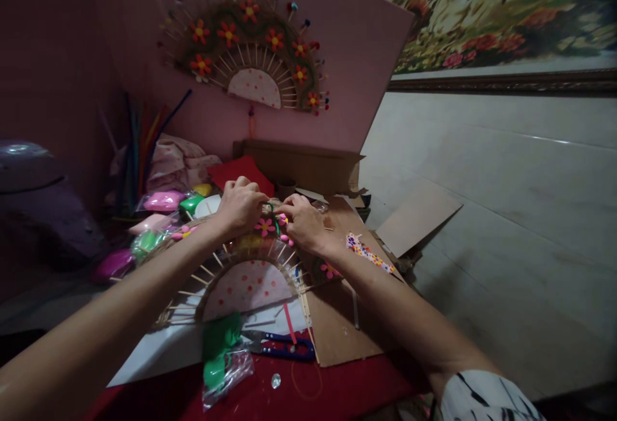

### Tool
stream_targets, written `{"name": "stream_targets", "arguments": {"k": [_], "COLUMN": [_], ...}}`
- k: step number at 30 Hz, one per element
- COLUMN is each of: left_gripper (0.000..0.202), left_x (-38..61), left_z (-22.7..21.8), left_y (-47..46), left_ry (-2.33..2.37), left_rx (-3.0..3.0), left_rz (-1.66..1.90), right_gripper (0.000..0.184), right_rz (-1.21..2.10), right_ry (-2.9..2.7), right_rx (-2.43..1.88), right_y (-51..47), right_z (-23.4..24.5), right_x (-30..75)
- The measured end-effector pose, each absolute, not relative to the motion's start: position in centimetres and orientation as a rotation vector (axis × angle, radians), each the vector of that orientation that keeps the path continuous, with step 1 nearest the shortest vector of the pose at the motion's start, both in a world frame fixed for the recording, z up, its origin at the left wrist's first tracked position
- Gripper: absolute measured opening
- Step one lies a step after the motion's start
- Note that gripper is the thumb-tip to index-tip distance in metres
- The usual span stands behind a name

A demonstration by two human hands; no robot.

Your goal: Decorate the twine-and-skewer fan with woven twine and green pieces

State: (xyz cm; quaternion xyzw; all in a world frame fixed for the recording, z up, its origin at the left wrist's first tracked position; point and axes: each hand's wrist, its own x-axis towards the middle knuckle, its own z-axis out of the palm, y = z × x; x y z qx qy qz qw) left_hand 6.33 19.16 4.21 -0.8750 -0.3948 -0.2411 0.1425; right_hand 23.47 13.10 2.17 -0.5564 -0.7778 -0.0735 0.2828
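Note:
A half-round craft fan [250, 247] made of sticks lies before me, with pink clay flowers [265, 227] and a dotted half-circle [248, 289] at its base. Both hands meet at its upper rim. My left hand [241, 207] is closed in a pinch, its fingertips at one end of a thin green strand [276, 223] that looks like clay. Just to the right, my right hand [304, 223] pinches close to the same strand, with its fingertips pressed to the rim. The fingers partly hide the strand and the flowers beside it.
A finished fan [249, 35] with orange flowers hangs on the pink board. Clay packets [164, 200] sit at left. In front lie a green clay bag [219, 350] and blue thread snips [284, 346]. Cardboard [347, 324] covers the right side, near patterned scissors [370, 255].

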Motion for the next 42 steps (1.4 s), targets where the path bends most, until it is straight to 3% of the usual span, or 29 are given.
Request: {"name": "stream_targets", "arguments": {"k": [10, 17, 42], "left_gripper": [0.023, 0.023, 0.019], "left_x": [6.1, 6.0, 5.4], "left_z": [4.4, 4.5, 4.0], "left_y": [18.6, 18.0, 16.9], "left_ry": [-1.140, -1.110, -1.060], "left_rx": [-2.539, -2.520, -2.544], "left_rz": [-0.666, -0.620, -0.561], "right_gripper": [0.025, 0.036, 0.033], "right_rz": [-0.249, -0.320, -0.295], "right_ry": [-2.086, -2.101, -2.103], "right_rx": [-1.504, -1.522, -1.531], "right_y": [13.1, 13.3, 13.6], "right_z": [1.9, 2.5, 2.2], "right_x": [23.5, 22.8, 22.5]}}
